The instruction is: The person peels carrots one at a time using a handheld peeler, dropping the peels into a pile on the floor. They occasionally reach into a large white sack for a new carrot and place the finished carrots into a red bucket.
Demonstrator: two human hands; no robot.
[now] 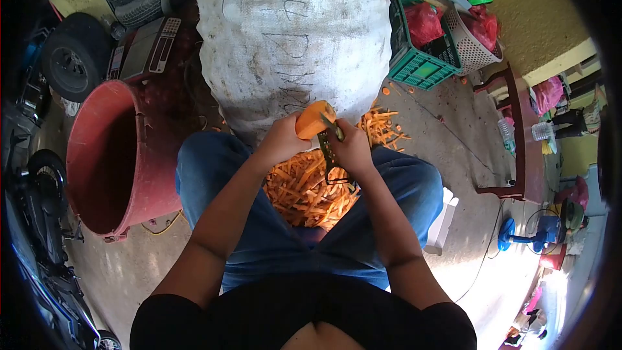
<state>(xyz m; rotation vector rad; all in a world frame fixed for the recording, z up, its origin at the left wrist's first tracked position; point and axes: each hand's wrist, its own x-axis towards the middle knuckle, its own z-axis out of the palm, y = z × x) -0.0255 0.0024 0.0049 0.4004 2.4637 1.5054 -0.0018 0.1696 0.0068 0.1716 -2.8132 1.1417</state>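
My left hand (283,138) is wrapped around a thick, bright orange peeled carrot (312,122), held above my lap with its cut end toward the right. My right hand (352,149) grips a dark cutting tool (332,127), its tip right at that end of the carrot. Fingers hide much of the tool, and I cannot tell whether it is a knife or a peeler. Below both hands, a heap of orange carrot peelings (304,191) lies between my legs. More peelings (382,128) are scattered beyond my right knee.
A large, full white woven sack (291,45) stands right in front of me. To the left is a red barrel (133,175), with tyres (68,58) behind it. Green crate (424,71) and white basket (463,32) hold red bags. A blue fan (508,233) stands at right.
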